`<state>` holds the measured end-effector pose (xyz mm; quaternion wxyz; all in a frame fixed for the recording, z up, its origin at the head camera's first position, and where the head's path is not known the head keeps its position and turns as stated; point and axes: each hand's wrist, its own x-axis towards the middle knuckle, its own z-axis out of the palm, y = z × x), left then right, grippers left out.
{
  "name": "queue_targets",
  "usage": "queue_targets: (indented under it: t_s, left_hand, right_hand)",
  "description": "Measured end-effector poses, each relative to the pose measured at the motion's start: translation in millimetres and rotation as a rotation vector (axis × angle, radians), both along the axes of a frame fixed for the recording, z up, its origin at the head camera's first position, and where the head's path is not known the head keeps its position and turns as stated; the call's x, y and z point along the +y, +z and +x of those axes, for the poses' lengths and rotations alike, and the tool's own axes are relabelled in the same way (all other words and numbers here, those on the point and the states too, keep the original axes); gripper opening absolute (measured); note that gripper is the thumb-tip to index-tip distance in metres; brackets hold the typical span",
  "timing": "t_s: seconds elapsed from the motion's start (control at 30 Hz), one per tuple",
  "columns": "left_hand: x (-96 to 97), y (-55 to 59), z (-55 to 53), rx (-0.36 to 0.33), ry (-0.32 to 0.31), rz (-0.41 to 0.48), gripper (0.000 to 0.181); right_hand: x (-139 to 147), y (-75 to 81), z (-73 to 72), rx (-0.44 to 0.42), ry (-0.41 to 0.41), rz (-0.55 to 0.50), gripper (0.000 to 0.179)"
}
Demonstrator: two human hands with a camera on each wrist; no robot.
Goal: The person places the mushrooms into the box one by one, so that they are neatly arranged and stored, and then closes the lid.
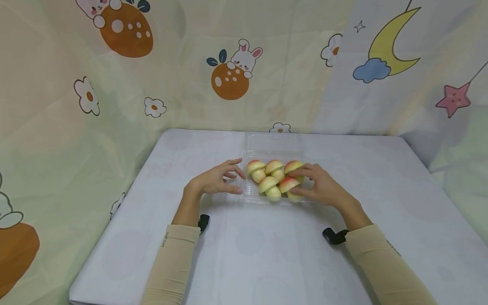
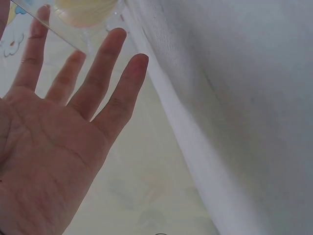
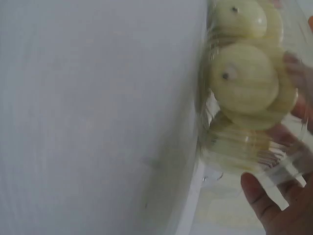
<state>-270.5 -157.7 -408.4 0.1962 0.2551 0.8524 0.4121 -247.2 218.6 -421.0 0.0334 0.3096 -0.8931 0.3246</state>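
Several yellow mushroom-shaped pieces with reddish caps sit in a clear plastic box [image 1: 250, 194]. My right hand [image 1: 322, 186] reaches in over the right side, thumb and fingers around the front right mushroom [image 1: 287, 184]; the other fingers lie against the back right mushroom [image 1: 291, 166]. Through the clear wall in the right wrist view, a mushroom [image 3: 244, 81] shows a pale round stem with a dark dot. Beside the box's left wall, my left hand [image 1: 215, 179] has its fingers loosely spread with nothing in them; its palm [image 2: 54, 132] faces the left wrist camera.
Behind the mushrooms, the box's clear lid [image 1: 273, 145] stands open. A white cloth covers the table [image 1: 244, 254], which meets a patterned curtain [image 1: 183, 84] at the back. Black wrist-camera mounts [image 1: 335, 236] stick out near both sleeves.
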Motion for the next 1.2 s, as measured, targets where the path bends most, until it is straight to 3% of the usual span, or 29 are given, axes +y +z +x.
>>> queue_targets:
  t_s: [0.3, 0.5, 0.7, 0.93, 1.2]
  left_hand:
    - [-0.1, 5.5, -7.6, 0.035, -0.008, 0.017, 0.062]
    - [-1.9, 8.2, -8.1, 0.025, 0.051, -0.003, 0.079]
    - [2.0, 7.2, -9.1, -0.008, 0.086, -0.026, 0.089]
    - [11.6, 8.1, -24.3, -0.055, 0.117, -0.076, 0.093]
    - [16.4, 14.4, -38.4, -0.091, 0.146, -0.120, 0.092]
  right_hand:
    - [10.5, 9.2, -9.3, 0.059, -0.029, -0.073, 0.054]
    - [13.3, 10.7, -23.0, 0.032, -0.066, -0.100, 0.053]
    - [21.8, 12.9, -39.3, -0.063, -0.104, -0.099, 0.060]
    - [33.9, 19.4, -57.0, -0.305, -0.206, 0.033, 0.079]
    - [27.9, 13.3, -76.6, -0.376, -0.157, 0.006, 0.079]
